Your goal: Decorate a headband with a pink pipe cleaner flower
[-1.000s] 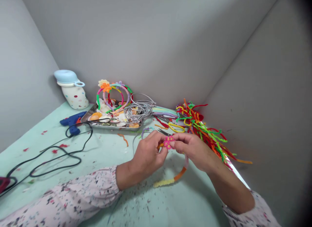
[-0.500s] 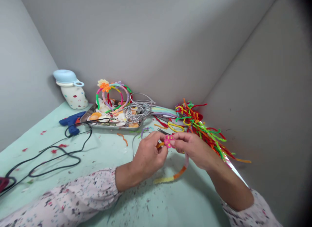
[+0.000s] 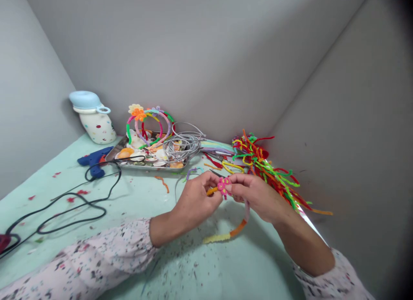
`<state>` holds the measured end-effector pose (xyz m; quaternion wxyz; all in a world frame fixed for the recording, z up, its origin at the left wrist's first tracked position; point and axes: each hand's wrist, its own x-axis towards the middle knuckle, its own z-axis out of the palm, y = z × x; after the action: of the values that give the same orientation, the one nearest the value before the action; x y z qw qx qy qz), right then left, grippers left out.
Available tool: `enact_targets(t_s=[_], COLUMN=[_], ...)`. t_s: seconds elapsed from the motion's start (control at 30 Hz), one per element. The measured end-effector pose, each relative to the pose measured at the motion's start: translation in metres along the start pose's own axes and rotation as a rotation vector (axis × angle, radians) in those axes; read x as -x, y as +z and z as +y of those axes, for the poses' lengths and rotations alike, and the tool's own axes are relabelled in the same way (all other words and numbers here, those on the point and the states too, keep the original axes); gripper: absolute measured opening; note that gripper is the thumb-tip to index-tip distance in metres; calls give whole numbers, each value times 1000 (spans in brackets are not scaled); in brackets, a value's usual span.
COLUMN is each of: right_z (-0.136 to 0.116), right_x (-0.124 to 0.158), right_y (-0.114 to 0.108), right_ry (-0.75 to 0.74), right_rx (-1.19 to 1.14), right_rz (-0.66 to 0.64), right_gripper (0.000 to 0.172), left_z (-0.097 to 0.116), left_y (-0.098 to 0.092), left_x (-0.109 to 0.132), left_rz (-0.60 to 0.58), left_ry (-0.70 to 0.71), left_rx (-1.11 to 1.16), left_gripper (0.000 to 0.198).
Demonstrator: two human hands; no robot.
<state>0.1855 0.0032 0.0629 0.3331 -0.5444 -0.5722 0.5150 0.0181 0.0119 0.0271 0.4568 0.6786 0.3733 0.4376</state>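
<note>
Between my fingertips is a small pink pipe-cleaner flower point(image 3: 223, 186) with yellow spots. My right hand point(image 3: 254, 194) pinches the flower from its right side. The thumb and fingers of my left hand point(image 3: 198, 197) close round an orange pipe-cleaner piece point(image 3: 211, 191) that meets the flower's left edge. A curved band wrapped in pipe cleaner point(image 3: 238, 228), pale pink, orange and pale yellow, hangs from under my right hand, its yellow end low over the table. Where the band joins the flower is hidden behind my fingers.
A metal tray point(image 3: 151, 166) at the back holds shell-like pieces, finished flowered hoops point(image 3: 138, 115) and coiled wire point(image 3: 183, 145). Left are a blue glue gun point(image 3: 97, 160), its black cord point(image 3: 103, 209) and a white bottle point(image 3: 97, 123). Bright pipe cleaners point(image 3: 267, 166) pile up at right.
My left fingers have shifted slightly and opened a little around the orange piece, so more of it shows. The flower has turned slightly; my right hand stays nearly still.
</note>
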Motion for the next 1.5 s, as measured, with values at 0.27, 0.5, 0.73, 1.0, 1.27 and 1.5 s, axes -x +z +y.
enact_targets(t_s=[0.27,0.5,0.73,1.0,1.27,1.5], right_z=[0,3,5,5,6,7], right_x=[1,0,-1,-1,-2,-2], right_y=[-2,-2,-2,0,1,2], right_ry=[-8,-22,-19,-6,-26,-19], right_rx=[-3,-54,-113,-129,-89,-78], right_rz=[-4,-26,-48,-36,-42,-40], right_gripper=[13,12,13,11,7,8], left_z=[6,8,7,-5,-7,-18], left_y=[-1,-3,-7,-1,3,6], left_x=[1,-1,-4,-1,6,10], left_rz=[-7,-84,-227,-165,19,99], left_ry=[11,-18,-186,-19,167,236], left_rx=[-96,-40,150,96,-305,-279], left_gripper=[12,13,12,7,8,10])
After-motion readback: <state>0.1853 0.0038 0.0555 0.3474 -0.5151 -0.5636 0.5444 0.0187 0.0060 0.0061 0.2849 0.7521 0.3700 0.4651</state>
